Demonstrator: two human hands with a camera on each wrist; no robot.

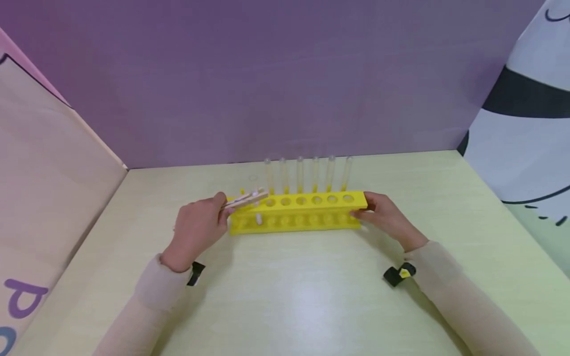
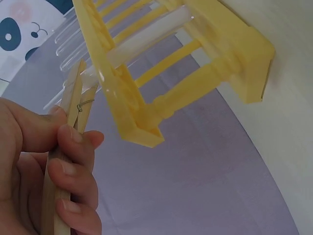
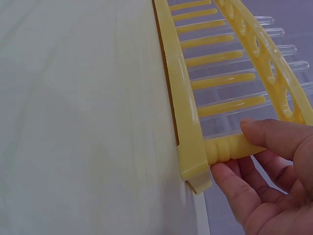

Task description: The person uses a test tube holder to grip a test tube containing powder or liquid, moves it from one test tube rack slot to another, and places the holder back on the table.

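My left hand point(image 1: 199, 225) grips a wooden test tube holder point(image 2: 58, 191) with a small metal spring. Its front end is at the upper part of a test tube point(image 2: 149, 40), which passes through a hole near the left end of the yellow test tube rack point(image 1: 296, 227). Whitish contents show low in that tube, in the head view too. At the rack's other end, my right hand point(image 1: 386, 215) holds the end post point(image 3: 232, 148) between thumb and fingers. The rack stands upright on the table.
Several clear test tubes point(image 1: 300, 175) stand upside down on pegs along the rack's back. A purple wall panel point(image 1: 285, 79) rises behind the pale table point(image 1: 289, 296). White printed panels point(image 1: 49, 163) flank it on both sides.
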